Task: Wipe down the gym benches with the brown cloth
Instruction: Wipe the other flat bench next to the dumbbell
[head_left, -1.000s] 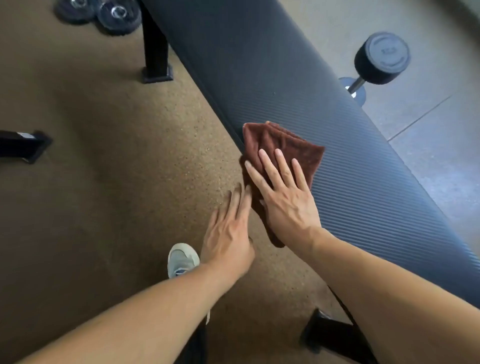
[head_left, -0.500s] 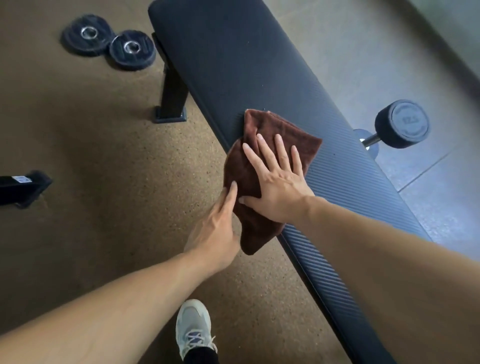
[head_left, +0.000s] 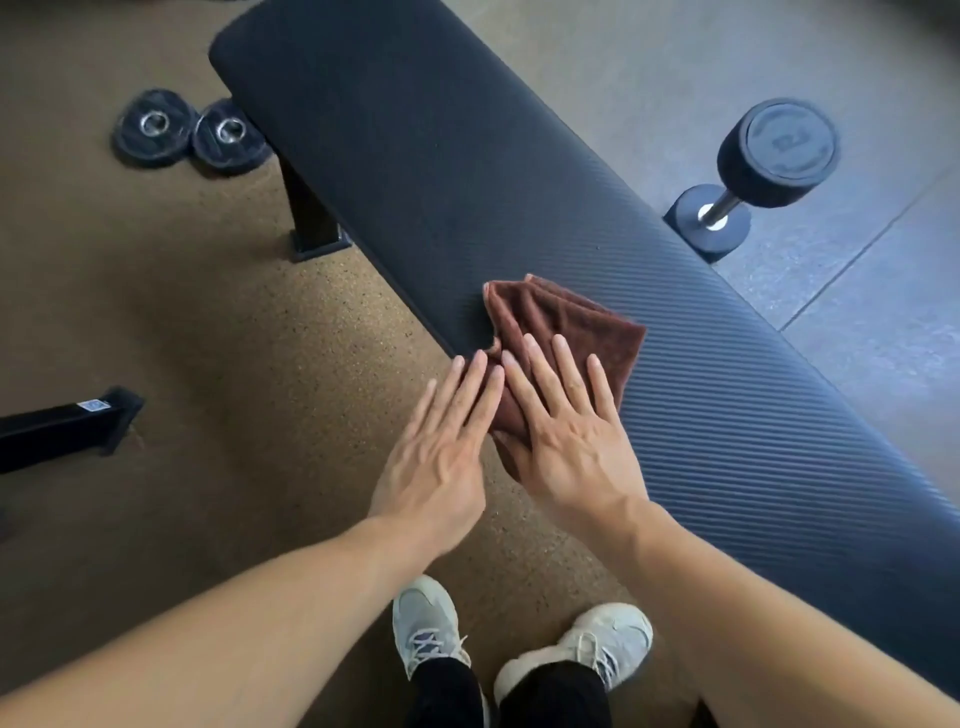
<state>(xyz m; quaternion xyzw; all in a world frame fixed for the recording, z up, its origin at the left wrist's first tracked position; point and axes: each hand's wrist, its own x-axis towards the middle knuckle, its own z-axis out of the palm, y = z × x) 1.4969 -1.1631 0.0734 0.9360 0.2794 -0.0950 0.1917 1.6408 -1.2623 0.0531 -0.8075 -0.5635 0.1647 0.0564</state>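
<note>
Two hands, both flat with fingers spread, neither gripping. Left hand (head_left: 441, 457): fingertips touching the near edge of the brown cloth (head_left: 566, 327), palm over the floor (head_left: 218, 338). Right hand (head_left: 571, 441): pressed palm-down on the cloth, covering its near half; the cloth's lower corner hangs over the bench edge, partly hidden under both hands. Cloth: folded, lying on the near edge of the black ribbed gym bench (head_left: 441, 171).

Surroundings, left to right: black bar foot (head_left: 67, 426), cut off at the frame edge, label unreadable; two weight plates (head_left: 192, 135) flat on the floor, overlapping, one partly behind the bench; bench leg (head_left: 311, 218), top hidden by the pad; two pale shoes (head_left: 519, 639); dumbbell (head_left: 753, 171) standing on end beyond the bench, marking blurred.
</note>
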